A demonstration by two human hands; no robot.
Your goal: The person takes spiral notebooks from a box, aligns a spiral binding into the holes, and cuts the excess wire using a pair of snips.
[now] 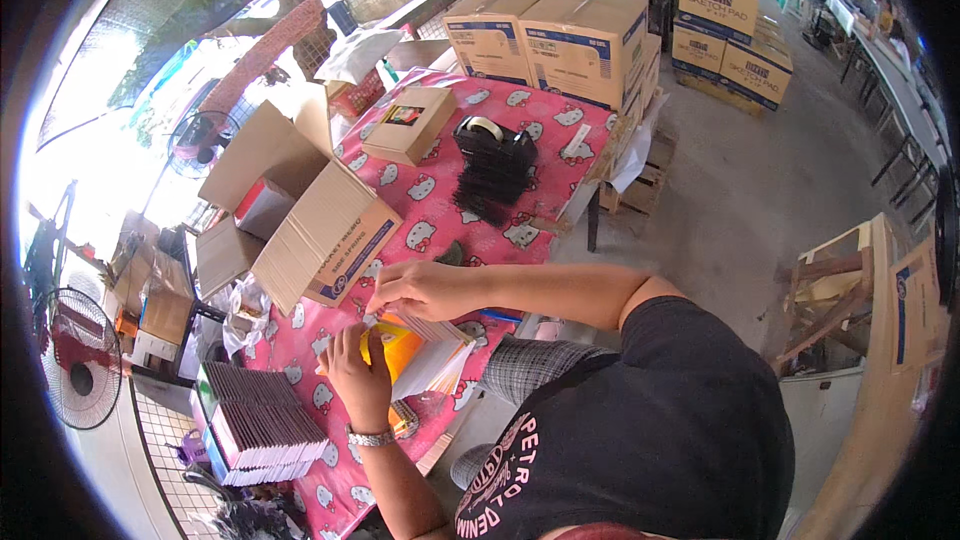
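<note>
My left hand (pixel 360 370), with a metal watch on its wrist, is closed at the left edge of a yellow-covered booklet (pixel 402 348), its thumb against the cover. Just above it, my right hand (pixel 420 290) has its fingers bent down and pressed together. What these fingertips hold, if anything, is too small to make out. Beneath and to the right of the yellow cover lies a stack of white-paged booklets (pixel 440 365) near the table's edge.
A pink patterned cloth covers the table (pixel 345 480). A dark-edged stack of notebooks (pixel 265 425) stands at left. Beyond my hands are an open carton (pixel 325 235), a small brown box (pixel 408 125), a tape dispenser (pixel 490 140) and black pieces (pixel 490 185). Large cartons (pixel 560 40) stand farther back.
</note>
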